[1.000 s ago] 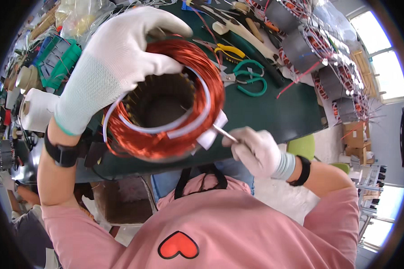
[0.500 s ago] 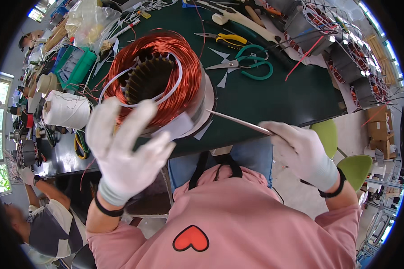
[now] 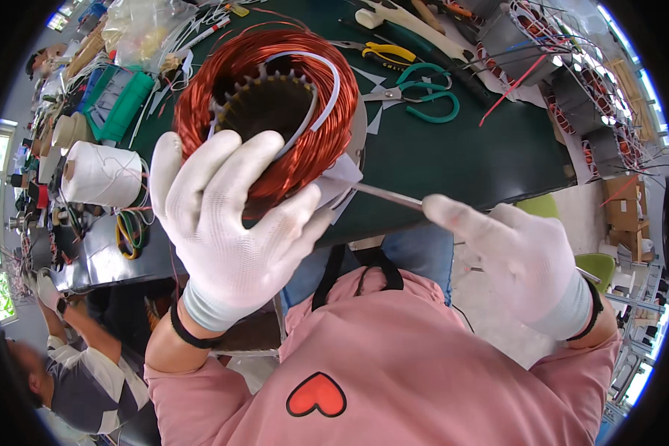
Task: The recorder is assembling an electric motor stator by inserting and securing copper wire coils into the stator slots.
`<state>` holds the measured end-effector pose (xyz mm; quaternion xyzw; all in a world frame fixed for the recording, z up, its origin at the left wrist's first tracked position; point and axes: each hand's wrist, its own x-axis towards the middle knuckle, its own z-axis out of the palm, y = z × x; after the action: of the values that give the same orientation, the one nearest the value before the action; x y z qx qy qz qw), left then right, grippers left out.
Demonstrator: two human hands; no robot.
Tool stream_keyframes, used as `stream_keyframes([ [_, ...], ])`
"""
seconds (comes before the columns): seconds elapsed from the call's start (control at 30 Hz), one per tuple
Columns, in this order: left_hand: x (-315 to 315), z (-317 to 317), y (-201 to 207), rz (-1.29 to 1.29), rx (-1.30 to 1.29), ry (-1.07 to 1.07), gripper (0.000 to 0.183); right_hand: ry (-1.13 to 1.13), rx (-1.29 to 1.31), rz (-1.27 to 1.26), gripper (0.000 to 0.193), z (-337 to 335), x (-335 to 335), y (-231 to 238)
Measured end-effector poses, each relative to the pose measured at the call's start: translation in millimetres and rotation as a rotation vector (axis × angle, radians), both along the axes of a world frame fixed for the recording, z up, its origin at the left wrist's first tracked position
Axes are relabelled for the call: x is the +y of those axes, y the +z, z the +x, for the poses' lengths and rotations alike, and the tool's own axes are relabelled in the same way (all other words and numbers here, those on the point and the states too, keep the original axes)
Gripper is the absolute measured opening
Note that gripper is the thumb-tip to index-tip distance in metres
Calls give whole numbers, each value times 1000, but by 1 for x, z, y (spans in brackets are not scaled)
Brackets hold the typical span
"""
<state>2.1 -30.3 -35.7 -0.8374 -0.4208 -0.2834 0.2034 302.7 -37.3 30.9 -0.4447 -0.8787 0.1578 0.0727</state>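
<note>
A stator (image 3: 201, 82) with thick copper windings stands on the table, a white plastic strip (image 3: 331, 97) curving round its dark slotted bore. My left hand (image 3: 234, 223), in a white glove, lies against the near left of the windings, fingers stretched and apart. Its thumb is beside a white paper slip (image 3: 342, 172) at the winding's near right side. My right hand (image 3: 513, 260), gloved too, is closed on a thin flat metal tool (image 3: 390, 197) with its index finger along it. The tool's tip reaches the paper slip; whether it goes beneath is hidden.
Green-handled scissors (image 3: 431, 93), yellow-black pliers (image 3: 388, 53) and paper scraps lie right of the stator. A white thread spool (image 3: 104, 175) and a green box (image 3: 119, 104) stand left. More wound cores (image 3: 587, 89) sit far right. Another person (image 3: 82, 364) works at lower left.
My left hand has come down onto the windings. My right hand has moved slightly right and lower, its tool now at the paper slip. The stator appears shifted a little right in view.
</note>
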Motion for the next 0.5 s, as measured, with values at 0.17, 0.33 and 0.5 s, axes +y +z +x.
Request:
stream_keyframes([
  [0.17, 15, 24, -20, 130, -90, 6, 36, -118, 217, -94, 44, 1, 17, -4],
  [0.33, 23, 44, -32, 234, -130, 106, 33, -241, 90, -442, 34, -1, 28, 13],
  [0.5, 24, 57, -35, 244, -119, 224, 24, -285, 138, -579, 30, -2, 45, 27],
])
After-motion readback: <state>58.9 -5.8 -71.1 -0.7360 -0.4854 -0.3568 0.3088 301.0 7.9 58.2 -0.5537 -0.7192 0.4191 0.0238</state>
